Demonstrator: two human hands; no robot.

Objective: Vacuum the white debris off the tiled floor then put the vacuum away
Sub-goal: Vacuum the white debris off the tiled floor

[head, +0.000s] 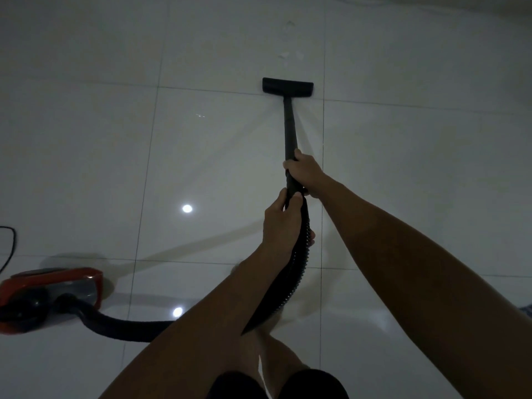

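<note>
A black vacuum wand (290,125) runs away from me to a flat black floor nozzle (287,86) resting on the white tiled floor (95,156). My right hand (305,174) grips the wand's lower end. Just below it, my left hand (283,223) grips the top of the ribbed black hose (290,272). The hose curves down and left to the red canister vacuum (49,298) on the floor at my left. Faint white debris (289,55) lies a short way beyond the nozzle, with another speck (290,23) farther off.
A dark power cord (10,240) loops at the left edge above the canister. My bare legs and dark shorts (276,383) show at the bottom. Ceiling lights reflect as bright spots (187,208) on the glossy tiles. The room is dim.
</note>
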